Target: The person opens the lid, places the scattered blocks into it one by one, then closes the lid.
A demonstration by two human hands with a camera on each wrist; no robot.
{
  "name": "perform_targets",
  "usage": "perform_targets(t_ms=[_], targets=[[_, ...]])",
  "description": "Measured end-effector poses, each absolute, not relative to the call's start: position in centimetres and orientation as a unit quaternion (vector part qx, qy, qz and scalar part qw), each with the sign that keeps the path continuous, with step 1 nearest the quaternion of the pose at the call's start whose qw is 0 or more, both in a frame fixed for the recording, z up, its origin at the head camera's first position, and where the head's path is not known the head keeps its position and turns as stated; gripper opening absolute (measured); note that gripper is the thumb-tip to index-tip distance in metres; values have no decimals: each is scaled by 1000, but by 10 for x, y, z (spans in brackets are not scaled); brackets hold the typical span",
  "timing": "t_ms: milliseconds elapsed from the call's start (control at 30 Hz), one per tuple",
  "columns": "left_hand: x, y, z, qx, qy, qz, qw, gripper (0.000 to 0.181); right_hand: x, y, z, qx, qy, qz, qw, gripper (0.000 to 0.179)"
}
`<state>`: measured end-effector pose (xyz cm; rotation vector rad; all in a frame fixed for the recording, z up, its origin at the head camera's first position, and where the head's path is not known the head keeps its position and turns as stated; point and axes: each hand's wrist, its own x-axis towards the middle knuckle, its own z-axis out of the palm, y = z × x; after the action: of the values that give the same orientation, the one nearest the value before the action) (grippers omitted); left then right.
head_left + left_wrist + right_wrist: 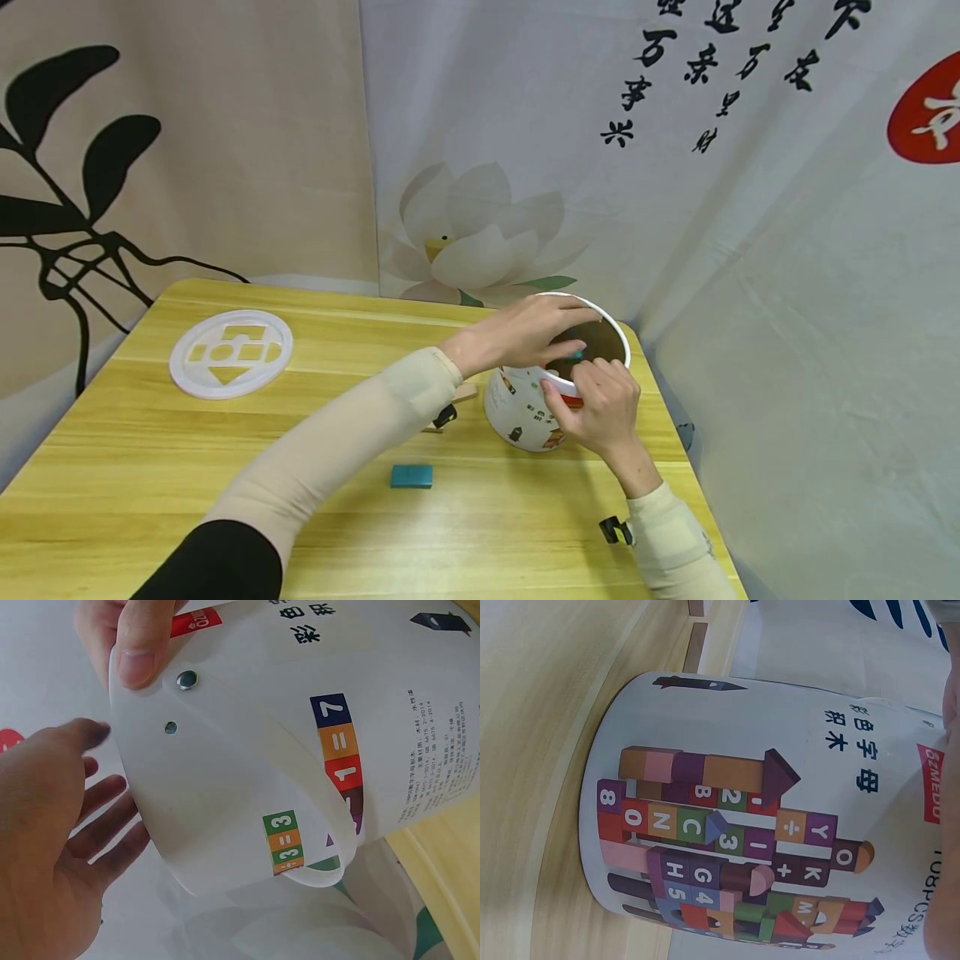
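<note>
A white cylindrical toy-block bucket (525,412) with printed block pictures tilts toward me at the table's right. My right hand (603,404) grips its near rim, the thumb outside; the left wrist view also shows this right thumb (139,664) on the rim. Over the bucket's mouth is my left hand (525,333), its fingers reaching in past the rim. In the left wrist view the left hand's fingers (105,802) are spread and partly hidden behind the bucket wall, with nothing visible held. A small teal piece (577,355) shows inside the bucket.
A teal rectangular block (411,477) lies near the table's middle. Light wooden pieces (465,392) sit left of the bucket, partly behind the left wrist. A white round board (180,367) with shaped cutouts lies at the back left. Printed curtains (480,100) hang behind the table.
</note>
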<state>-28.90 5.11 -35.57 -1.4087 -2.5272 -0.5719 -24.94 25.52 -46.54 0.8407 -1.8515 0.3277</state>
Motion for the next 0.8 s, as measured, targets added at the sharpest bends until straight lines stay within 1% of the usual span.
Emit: perform_targets(t_ms=[267,400,500,633,800], targets=[[-289,47,-357,-463,-862,-174,110,59,-250,255,-465,351,-768,135,519,57],[-289,43,-358,-456,-870,-151,113,66,-250,254,-465,352,-766,134,520,52],[-287,40,-358,-443,-881,-131,100,74,-250,253,-464,354,-767,136,518,52],[-284,35,-358,-428,-893,-118,79,79,-249,253,-463,355,-768,135,516,57],[-281,26,-360,-417,-898,-117,82,81,-248,252,-463,352,-768,137,518,59]])
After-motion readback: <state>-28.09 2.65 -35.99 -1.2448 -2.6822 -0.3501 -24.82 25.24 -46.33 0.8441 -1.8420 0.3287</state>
